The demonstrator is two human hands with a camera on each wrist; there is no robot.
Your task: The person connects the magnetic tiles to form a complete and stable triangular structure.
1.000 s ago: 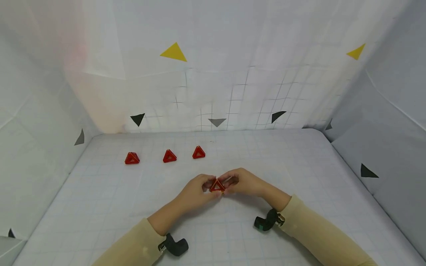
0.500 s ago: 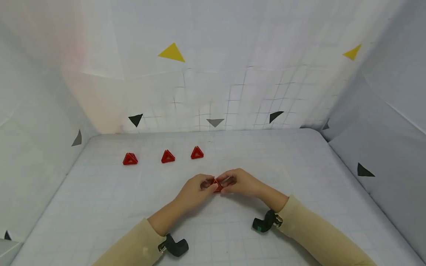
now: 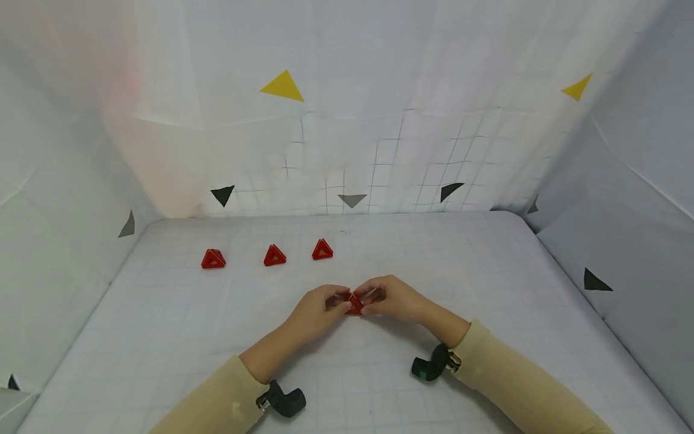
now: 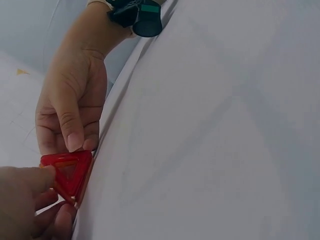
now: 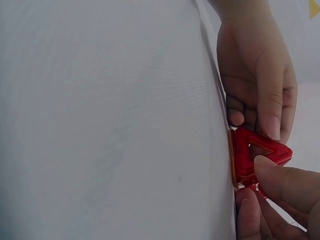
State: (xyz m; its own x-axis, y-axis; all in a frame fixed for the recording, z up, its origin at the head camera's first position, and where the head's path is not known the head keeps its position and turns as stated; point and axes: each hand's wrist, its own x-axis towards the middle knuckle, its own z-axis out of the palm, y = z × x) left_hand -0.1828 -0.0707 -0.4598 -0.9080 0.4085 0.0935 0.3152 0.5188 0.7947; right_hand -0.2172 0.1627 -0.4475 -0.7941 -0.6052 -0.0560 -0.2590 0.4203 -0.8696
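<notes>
Between both hands, low on the white table, is a red triangular magnetic-tile pyramid (image 3: 355, 305) with see-through triangular windows. My left hand (image 3: 316, 312) pinches its left side, the thumb (image 4: 42, 178) lying across the front face. From the right, my right hand (image 3: 397, 298) grips it, with its thumb (image 5: 272, 172) against a face and the other fingers curled behind and below. Fingers cover part of the pyramid in every view, so its far side is hidden. In the right wrist view the red tile (image 5: 245, 155) stands with one edge along the table surface.
Three similar red pyramids stand toward the back: one at left (image 3: 214, 258), a middle pyramid (image 3: 275, 255) and a right pyramid (image 3: 322, 249). White cloth walls with yellow and dark triangle marks surround the table (image 3: 461, 259). Each wrist wears a black camera mount (image 3: 287, 402).
The left thumb has moved from the pyramid's lower edge up over its front face, covering part of it. The pyramid has turned slightly. Both arms stay nearly in place.
</notes>
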